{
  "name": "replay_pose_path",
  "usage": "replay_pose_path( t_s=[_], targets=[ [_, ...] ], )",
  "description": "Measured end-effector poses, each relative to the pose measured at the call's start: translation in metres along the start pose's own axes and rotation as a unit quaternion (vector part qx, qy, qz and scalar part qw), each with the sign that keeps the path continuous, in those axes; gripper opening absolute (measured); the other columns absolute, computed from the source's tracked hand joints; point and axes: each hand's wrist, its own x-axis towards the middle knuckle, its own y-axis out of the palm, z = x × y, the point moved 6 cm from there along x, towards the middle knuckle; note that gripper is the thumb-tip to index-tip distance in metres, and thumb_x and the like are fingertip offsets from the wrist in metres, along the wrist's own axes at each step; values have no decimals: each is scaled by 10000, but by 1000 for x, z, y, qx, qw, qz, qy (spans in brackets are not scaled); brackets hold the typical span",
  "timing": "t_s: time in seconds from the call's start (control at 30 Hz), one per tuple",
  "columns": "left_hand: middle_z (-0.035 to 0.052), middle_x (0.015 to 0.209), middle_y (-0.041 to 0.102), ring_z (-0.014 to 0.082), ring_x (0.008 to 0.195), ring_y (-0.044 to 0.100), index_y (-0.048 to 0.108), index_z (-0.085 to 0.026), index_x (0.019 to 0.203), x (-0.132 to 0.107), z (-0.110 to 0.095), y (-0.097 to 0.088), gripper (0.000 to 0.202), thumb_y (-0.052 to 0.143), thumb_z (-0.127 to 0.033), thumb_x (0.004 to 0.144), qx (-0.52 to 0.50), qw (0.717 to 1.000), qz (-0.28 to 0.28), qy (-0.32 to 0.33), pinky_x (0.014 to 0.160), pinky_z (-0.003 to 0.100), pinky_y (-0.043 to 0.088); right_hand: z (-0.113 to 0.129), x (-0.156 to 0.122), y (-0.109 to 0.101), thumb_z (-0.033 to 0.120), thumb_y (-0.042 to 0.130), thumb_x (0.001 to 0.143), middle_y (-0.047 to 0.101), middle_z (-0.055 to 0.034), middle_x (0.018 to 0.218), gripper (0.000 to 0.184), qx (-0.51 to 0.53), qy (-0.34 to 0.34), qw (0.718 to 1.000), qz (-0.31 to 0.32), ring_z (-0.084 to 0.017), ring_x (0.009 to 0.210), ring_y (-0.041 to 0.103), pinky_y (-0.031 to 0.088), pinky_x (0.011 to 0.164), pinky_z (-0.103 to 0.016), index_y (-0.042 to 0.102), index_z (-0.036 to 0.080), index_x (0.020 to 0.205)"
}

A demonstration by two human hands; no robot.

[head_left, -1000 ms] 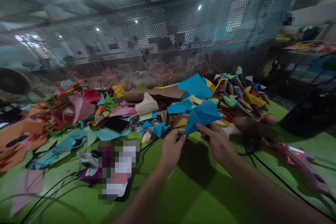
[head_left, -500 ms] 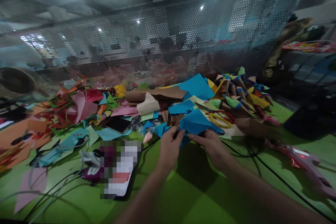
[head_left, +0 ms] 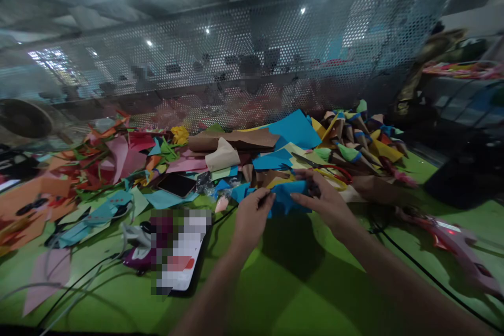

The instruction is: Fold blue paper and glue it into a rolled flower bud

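Note:
A sheet of blue paper (head_left: 285, 200) is held above the green table, bent or folded between my two hands. My left hand (head_left: 252, 220) pinches its left end with thumb and fingers. At the right end, the thumb and fingers of my right hand (head_left: 328, 205) curve around the paper, some of them hidden behind it. More blue paper (head_left: 274, 159) and scraps of brown paper lie just beyond. Scissors with red and yellow handles (head_left: 338, 173) rest behind my right hand.
A lit smartphone (head_left: 189, 252) lies left of my arms, beside a purple-and-grey device (head_left: 137, 252) with cables. A pink glue gun (head_left: 457, 247) lies at the right. Colored paper scraps (head_left: 122, 157) pile up at left; paper cones (head_left: 358, 136) heap at back right, before a perforated screen (head_left: 252, 63).
The blue sheet's raised flap has come down, so the paper is now lower and more compact. My right hand has shifted up and slightly right; my left hand stays nearly in place.

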Motion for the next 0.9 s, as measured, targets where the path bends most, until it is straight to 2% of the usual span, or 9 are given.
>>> replay_pose_path(
  t_s=[0.07, 0.13, 0.2, 0.33, 0.47, 0.57, 0.67, 0.8, 0.9],
  targets=[
    [12, 790, 652, 173, 761, 552, 664, -192, 835, -2, -5, 2, 183, 527, -273, 926, 61, 997, 16, 33, 673, 260, 374, 14, 0, -3, 413, 790, 711, 668, -61, 1220, 475, -87, -88, 992, 3, -299, 1104, 587, 456, 908, -426, 668, 288, 1152],
    [28, 877, 703, 192, 835, 585, 692, -199, 883, -4, -11, 5, 177, 522, -212, 928, 116, 990, 32, 68, 727, 274, 387, 22, -2, -1, 405, 746, 764, 709, -48, 1113, 300, -141, -139, 980, 29, -292, 1089, 586, 424, 938, -436, 719, 290, 1040],
    [34, 911, 721, 199, 864, 598, 706, -206, 895, -6, -16, 8, 190, 521, -180, 928, 154, 983, 47, 94, 741, 278, 391, 24, -4, 3, 408, 707, 799, 735, -47, 957, 175, -164, -150, 974, 48, -281, 1006, 604, 426, 900, -424, 740, 274, 906],
    [26, 839, 715, 194, 813, 601, 704, -205, 833, -7, -19, 12, 215, 520, -214, 945, 181, 974, 72, 114, 697, 275, 383, 19, -4, 5, 412, 673, 808, 716, -30, 767, 179, -161, -123, 978, 52, -247, 836, 612, 440, 783, -375, 707, 248, 745],
    [29, 808, 705, 196, 778, 595, 701, -204, 819, -7, -18, 13, 242, 500, -232, 950, 177, 975, 75, 115, 672, 280, 373, 15, -3, 5, 398, 696, 766, 711, -18, 765, 158, -132, -84, 986, 51, -233, 795, 616, 444, 742, -353, 706, 244, 729],
    [38, 791, 699, 210, 773, 592, 698, -207, 784, -6, -17, 14, 245, 504, -229, 932, 167, 976, 80, 117, 664, 286, 365, 16, -4, 6, 393, 723, 731, 713, -16, 761, 138, -115, -82, 988, 55, -244, 804, 611, 438, 747, -363, 719, 256, 725],
    [36, 782, 694, 214, 763, 593, 685, -218, 759, -4, -14, 11, 256, 504, -275, 931, 132, 982, 86, 102, 666, 284, 368, 14, -2, 3, 389, 721, 726, 697, -14, 733, 137, -100, -63, 992, 41, -243, 784, 600, 429, 741, -367, 713, 255, 698],
    [29, 742, 658, 201, 725, 569, 654, -210, 742, -1, -9, -1, 305, 476, -350, 945, 97, 990, 71, 69, 648, 277, 361, 5, 2, -6, 426, 727, 716, 668, -12, 722, 198, -31, -2, 1000, 6, -215, 728, 578, 424, 699, -339, 709, 229, 730],
    [17, 707, 624, 185, 684, 548, 630, -200, 735, 1, -6, -6, 337, 447, -378, 956, 86, 992, 85, 46, 627, 273, 352, 0, 4, -9, 443, 741, 703, 649, -8, 710, 236, -2, 14, 1000, -4, -198, 708, 558, 416, 681, -322, 699, 213, 728]
  ],
)
